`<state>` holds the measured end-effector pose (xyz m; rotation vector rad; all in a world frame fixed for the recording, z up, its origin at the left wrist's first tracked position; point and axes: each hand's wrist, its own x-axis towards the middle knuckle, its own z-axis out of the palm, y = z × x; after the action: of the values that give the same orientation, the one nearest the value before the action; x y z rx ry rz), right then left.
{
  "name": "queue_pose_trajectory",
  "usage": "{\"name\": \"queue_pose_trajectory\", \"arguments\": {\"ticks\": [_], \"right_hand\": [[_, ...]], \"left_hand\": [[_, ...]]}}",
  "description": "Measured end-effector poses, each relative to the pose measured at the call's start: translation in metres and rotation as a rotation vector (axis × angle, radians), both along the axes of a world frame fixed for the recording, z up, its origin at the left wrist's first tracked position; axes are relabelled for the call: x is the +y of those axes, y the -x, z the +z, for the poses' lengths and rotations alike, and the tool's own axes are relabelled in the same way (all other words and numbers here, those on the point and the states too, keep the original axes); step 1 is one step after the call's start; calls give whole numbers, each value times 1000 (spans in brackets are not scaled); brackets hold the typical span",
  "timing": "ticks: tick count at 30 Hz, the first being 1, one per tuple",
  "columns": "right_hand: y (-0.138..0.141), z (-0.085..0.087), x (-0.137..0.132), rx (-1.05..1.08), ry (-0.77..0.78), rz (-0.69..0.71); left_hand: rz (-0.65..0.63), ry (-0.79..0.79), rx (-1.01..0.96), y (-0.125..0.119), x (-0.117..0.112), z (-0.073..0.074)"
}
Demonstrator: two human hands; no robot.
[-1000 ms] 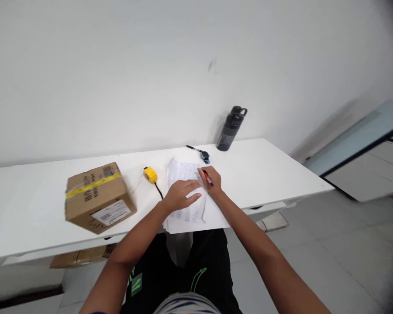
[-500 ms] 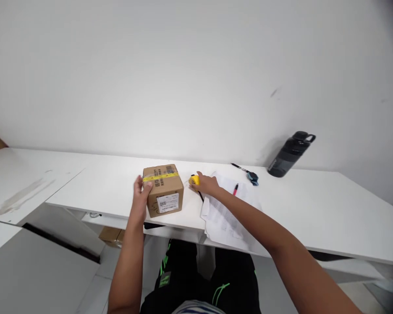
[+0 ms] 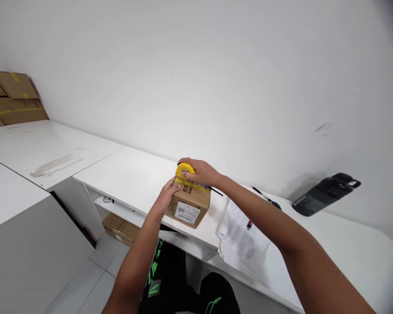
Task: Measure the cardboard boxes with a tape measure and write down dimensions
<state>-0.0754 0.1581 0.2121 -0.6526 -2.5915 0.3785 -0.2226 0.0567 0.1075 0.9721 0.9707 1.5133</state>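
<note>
A small cardboard box (image 3: 194, 198) with yellow tape across its top and a white label (image 3: 186, 213) on its front stands at the front edge of the white desk (image 3: 144, 181). My left hand (image 3: 167, 195) grips the box's left side, thumb over the top edge. Just above the box's far left corner, my right hand (image 3: 201, 171) is closed around a yellow tape measure (image 3: 184, 169). Its lower edge is close to the box top; whether it touches I cannot tell. A thin black stick-like item (image 3: 217, 191) lies right of the box.
Papers (image 3: 244, 233) with a red-and-black pen (image 3: 249, 224) lie to the right. Behind my forearm are a black pen (image 3: 260, 192) and a dark water bottle (image 3: 324, 194). Cardboard boxes (image 3: 19, 111) are stacked at the far left, and more (image 3: 121, 229) sit under the desk.
My right hand has brought the tape measure from the desk, right of the box, to above the box's top left. The left hand keeps hold of the box. The camera view has turned left.
</note>
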Motion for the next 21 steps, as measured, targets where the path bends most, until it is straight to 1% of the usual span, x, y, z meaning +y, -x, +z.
{"name": "queue_pose_trajectory", "arguments": {"ticks": [2, 5, 7, 9, 12, 18, 21], "right_hand": [[12, 0, -3, -75, 11, 80], [17, 2, -3, -143, 53, 159], [12, 6, -3, -188, 107, 160], [4, 9, -6, -236, 148, 94], [-19, 8, -17, -290, 173, -40], [-97, 0, -35, -336, 265, -232], [-127, -7, -36, -334, 300, -295]], "left_hand": [[67, -32, -25, -4, -1, -1], [208, -101, -54, -13, -4, -3], [303, -95, -39, -18, -5, -3], [391, -60, -9, -23, -4, -4], [453, -37, 35, -25, -2, -5], [446, 0, 23, -25, -1, -4], [461, -8, 12, -26, -1, -2]]}}
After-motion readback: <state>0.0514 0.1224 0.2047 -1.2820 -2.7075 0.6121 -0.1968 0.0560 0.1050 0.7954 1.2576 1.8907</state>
